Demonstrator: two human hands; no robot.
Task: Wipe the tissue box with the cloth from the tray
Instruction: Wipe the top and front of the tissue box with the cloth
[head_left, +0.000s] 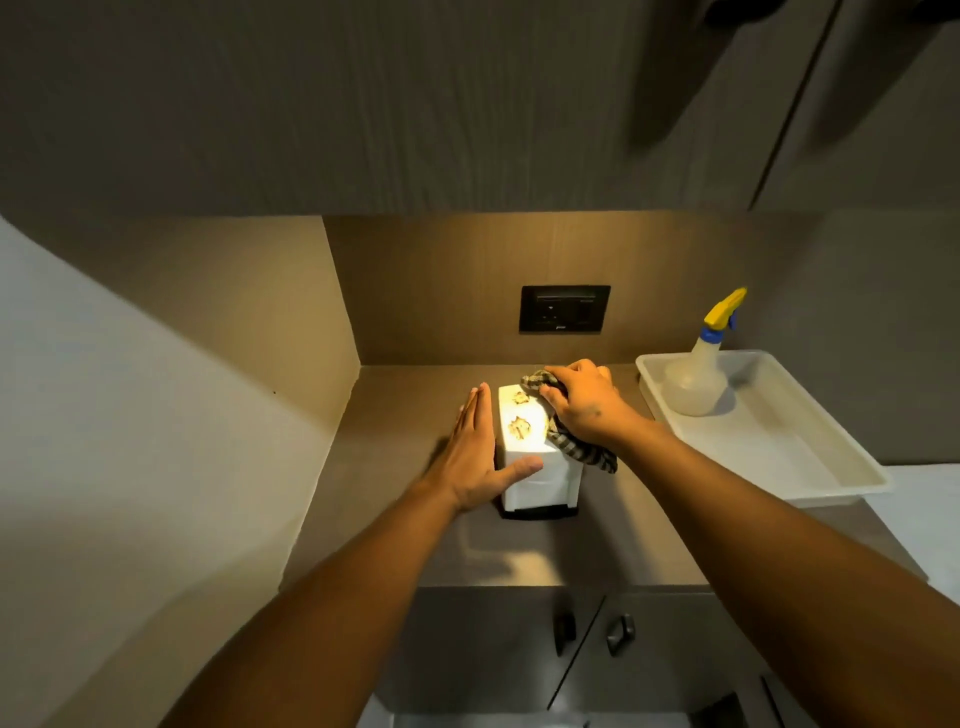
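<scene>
Spray bottle (698, 371) with yellow trigger, black wall socket (564, 308) on back panel, two cabinet handles (618, 634) below counter (395, 499)

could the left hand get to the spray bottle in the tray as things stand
Probably not easily: the left hand braces the tissue box, and the right hand with the cloth lies between it and the spray bottle.

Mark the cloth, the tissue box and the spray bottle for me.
cloth (582, 451): head view, on the striped part hanging below the right hand.
tissue box (522, 428): head view, on its lit white top.
spray bottle (696, 382): head view, on its clear body, standing in the tray.
</scene>
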